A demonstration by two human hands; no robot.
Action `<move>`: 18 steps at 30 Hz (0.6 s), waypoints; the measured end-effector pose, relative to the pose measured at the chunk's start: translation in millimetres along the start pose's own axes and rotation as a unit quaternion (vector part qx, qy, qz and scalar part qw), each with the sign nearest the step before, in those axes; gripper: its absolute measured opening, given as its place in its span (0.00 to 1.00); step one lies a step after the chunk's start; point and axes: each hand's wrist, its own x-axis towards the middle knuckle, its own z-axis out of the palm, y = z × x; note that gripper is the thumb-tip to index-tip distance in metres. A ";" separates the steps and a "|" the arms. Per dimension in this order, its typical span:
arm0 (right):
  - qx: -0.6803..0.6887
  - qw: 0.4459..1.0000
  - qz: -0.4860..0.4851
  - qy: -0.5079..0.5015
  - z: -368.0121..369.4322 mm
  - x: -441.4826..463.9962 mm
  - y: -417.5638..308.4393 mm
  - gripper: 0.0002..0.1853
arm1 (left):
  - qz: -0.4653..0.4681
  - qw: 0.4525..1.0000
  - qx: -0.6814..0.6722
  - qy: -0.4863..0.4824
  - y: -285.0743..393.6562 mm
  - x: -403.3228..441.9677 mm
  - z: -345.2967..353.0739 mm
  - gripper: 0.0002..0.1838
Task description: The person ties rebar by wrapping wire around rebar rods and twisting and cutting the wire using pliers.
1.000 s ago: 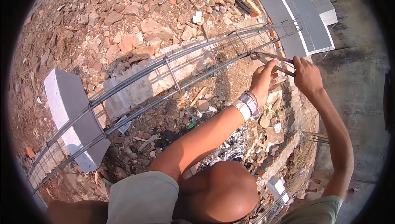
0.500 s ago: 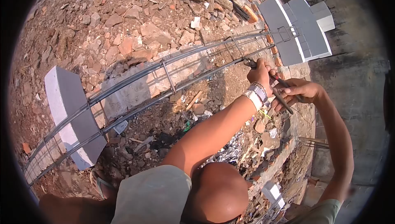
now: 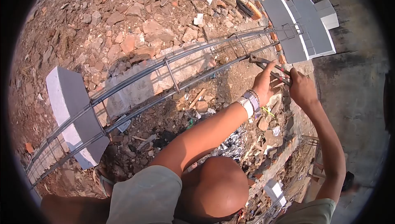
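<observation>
Long-handled pincers point(image 3: 260, 60) with red marks on the handles have their jaws at the lower steel bar point(image 3: 205, 75) of a rebar cage. My right hand point(image 3: 303, 87) is closed round the handle ends. Wearing a pale watch and bracelets, my left hand point(image 3: 263, 85) is at the middle of the handles, its thumb against one and its fingers curled by the other. Whether wire is in the jaws is too small to tell. The cage's paired upper bars point(image 3: 148, 70) run alongside, joined by stirrups point(image 3: 171, 75).
A light block point(image 3: 78, 113) sits at the cage's left part, and grey blocks point(image 3: 284, 28) stand at its right end by a wall point(image 3: 345, 84). Broken brick and stone point(image 3: 154, 33) cover the ground. Another person's head point(image 3: 348, 180) shows low on the right.
My right hand has gone from open fingers under the handles to a grip round their ends. My left hand has moved back from near the jaws, and the handles have swung upward.
</observation>
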 end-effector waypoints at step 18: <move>0.831 0.337 0.030 -0.441 30.7 -34.2 1.1 0.22 | 0.054 0.996 0.033 0.057 -1.1 26.8 -5.1 0.21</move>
